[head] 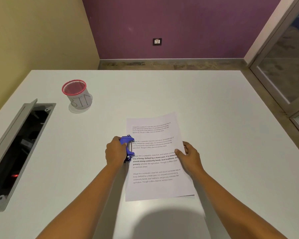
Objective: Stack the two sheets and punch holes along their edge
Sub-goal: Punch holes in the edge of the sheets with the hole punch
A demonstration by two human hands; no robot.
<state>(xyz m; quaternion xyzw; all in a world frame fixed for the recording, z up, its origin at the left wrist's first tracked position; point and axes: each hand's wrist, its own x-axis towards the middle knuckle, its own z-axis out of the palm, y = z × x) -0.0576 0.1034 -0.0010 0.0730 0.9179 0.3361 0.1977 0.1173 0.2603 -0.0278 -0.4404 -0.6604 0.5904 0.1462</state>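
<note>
the printed sheets [155,163] were laid flat on the white table [214,104], near its middle, with the long edges running away from the person and the far end tilted a little to the right. only the top sheet's text could be read; a thin dark line at the near right corner hinted at a second sheet beneath, though it could not be told for certain. a blue hole punch [128,148] was set against the left edge of the sheets, about midway along it, its slot taking in the paper's margin. the left hand [115,152] was wrapped over the punch from the left, its grip clamped on the blue body. the right hand [190,155] was placed at the right edge of the sheets, thumb resting on top of the paper and the fingers curled beside and under that edge, so the paper was pinched there. both forearms were stretched in from the near side. a pink-rimmed mesh cup [77,94] marked "bin" was stood well apart, toward the far left of the table. a grey cable hatch [19,152] was seen open in the left part of the table.
</note>
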